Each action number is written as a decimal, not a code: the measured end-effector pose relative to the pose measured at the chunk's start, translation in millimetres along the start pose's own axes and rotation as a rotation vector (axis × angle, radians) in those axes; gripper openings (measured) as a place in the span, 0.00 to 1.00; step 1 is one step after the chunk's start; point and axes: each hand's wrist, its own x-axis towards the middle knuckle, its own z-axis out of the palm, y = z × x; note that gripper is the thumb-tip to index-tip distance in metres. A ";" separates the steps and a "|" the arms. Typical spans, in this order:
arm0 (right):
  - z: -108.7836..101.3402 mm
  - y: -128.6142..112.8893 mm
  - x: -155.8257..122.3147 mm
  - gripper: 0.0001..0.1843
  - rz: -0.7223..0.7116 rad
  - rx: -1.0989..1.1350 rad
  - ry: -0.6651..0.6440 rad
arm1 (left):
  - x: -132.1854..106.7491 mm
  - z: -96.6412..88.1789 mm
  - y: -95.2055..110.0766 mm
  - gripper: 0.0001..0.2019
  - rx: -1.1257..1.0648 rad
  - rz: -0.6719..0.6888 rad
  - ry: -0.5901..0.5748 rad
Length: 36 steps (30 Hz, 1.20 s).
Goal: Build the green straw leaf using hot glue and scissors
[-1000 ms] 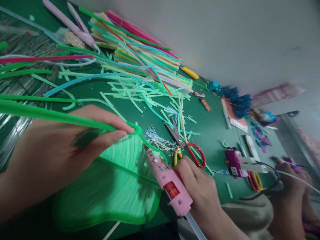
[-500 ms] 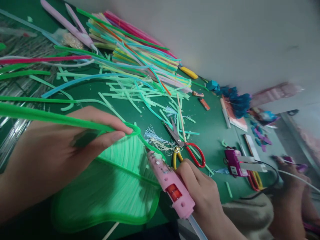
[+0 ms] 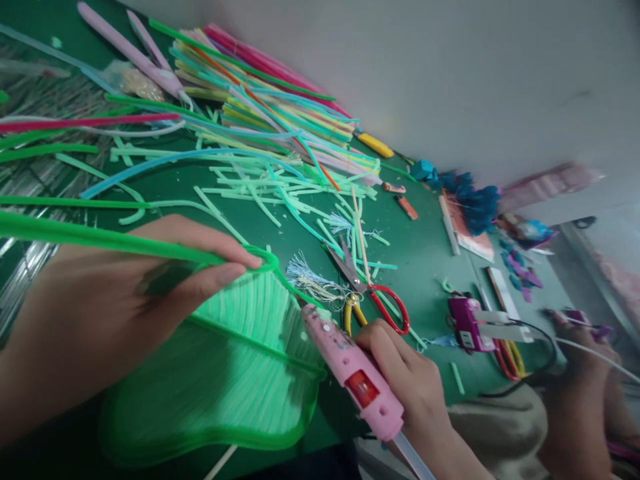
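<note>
Between thumb and forefinger, my left hand point(image 3: 150, 293) pinches a bright green pipe cleaner point(image 3: 100, 237) where it bends in a small loop. The pinch sits at the upper edge of a leaf-shaped piece point(image 3: 240, 393) made of pale green strips with a green pipe-cleaner border and midrib. My right hand point(image 3: 405, 373) is wrapped round a pink hot glue gun point(image 3: 353, 363), a clear glue stick coming out of its back end. The nozzle points up and left at the leaf's right edge; whether it touches cannot be made out.
Scissors point(image 3: 357, 280) with red and yellow handles lie just beyond the glue gun. Cut pale green pieces point(image 3: 250, 180) and bundled pipe cleaners point(image 3: 290, 107) cover the back. A purple power socket point(image 3: 465, 323) with plugged cables is at right, near another person's hand point(image 3: 575, 333).
My right hand has moved the glue gun slightly right and down, along the leaf's edge. My left hand keeps its pinch, almost unmoved.
</note>
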 end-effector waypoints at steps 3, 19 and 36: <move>-3.2 0.1 -0.7 0.04 0.050 0.152 -0.022 | -1.5 -0.6 -0.5 0.05 0.007 -0.010 0.008; 7.4 2.9 0.5 0.08 0.168 0.141 0.008 | -1.9 -0.4 -1.0 0.05 -0.004 -0.042 -0.008; 9.9 4.9 3.4 0.11 0.148 0.080 -0.029 | -1.4 -0.9 -0.9 0.05 -0.029 -0.066 -0.036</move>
